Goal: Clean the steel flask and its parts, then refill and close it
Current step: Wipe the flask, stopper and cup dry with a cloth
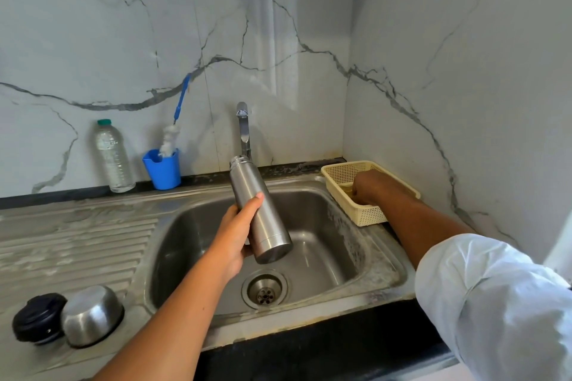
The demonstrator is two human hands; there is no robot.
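While left hand (235,235) grips flask (263,210) | right hand (370,187) in basket (368,216), grip unclear

No readable text or labels anywhere; plastic bottle (112,156) markings too blurred.

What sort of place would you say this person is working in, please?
Most likely a home kitchen sink area: a steel sink with drainboard, a tap against marble-look wall tiles, and a bottle brush in a blue cup.

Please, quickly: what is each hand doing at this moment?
Left hand: closed around the steel flask, over the sink.
Right hand: inside the cream basket; its grasp cannot be told.
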